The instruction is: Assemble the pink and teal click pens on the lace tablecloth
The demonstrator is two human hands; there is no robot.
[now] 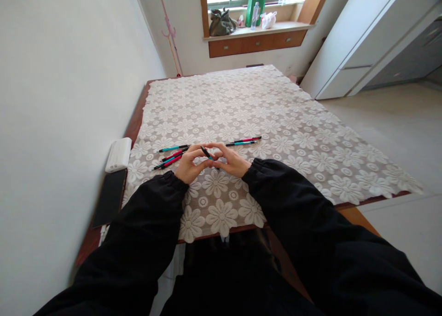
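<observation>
My left hand and my right hand meet above the near part of the lace tablecloth, fingers curled in and touching. Between them is a black and teal pen, tilted, its lower part covered by the fingers. Both hands grip it. Beside my left hand lie several pens, among them a teal and black pen and a red and black pen. Past my right hand rest a red and black pen and a teal and black pen, close together.
At the table's left edge sit a white power bank-like box and a flat black object. A wall runs along the left. On the far windowsill stand a green bag, a bottle and a dark bag.
</observation>
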